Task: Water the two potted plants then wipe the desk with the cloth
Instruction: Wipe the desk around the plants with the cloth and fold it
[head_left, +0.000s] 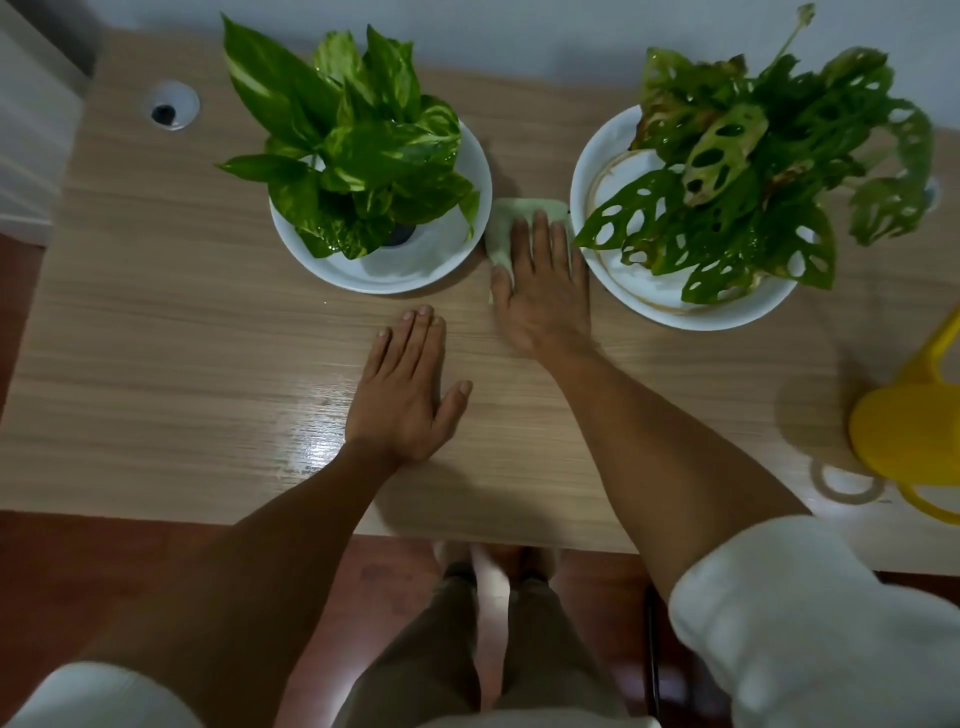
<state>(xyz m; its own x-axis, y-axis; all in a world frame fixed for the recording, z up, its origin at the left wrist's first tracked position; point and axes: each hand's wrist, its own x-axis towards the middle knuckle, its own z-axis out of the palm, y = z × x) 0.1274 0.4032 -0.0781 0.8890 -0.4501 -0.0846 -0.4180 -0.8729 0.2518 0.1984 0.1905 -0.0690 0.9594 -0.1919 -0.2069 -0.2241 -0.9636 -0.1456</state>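
Two potted plants stand at the back of the wooden desk (156, 338). The left plant (358, 150) has broad variegated leaves and sits in a white saucer (384, 275). The right plant (748, 171) has holed leaves and its own white saucer (727, 314). A pale green cloth (511, 221) lies flat in the gap between the saucers. My right hand (540, 291) presses flat on the cloth, fingers extended. My left hand (405, 389) rests palm down on the bare desk, holding nothing.
A yellow watering can (909, 431) stands at the desk's right edge, its spout pointing back. A roll of tape (847, 480) lies beside it. A round cable hole (172, 106) is at the back left. A wet sheen (311, 441) shows left of my left wrist.
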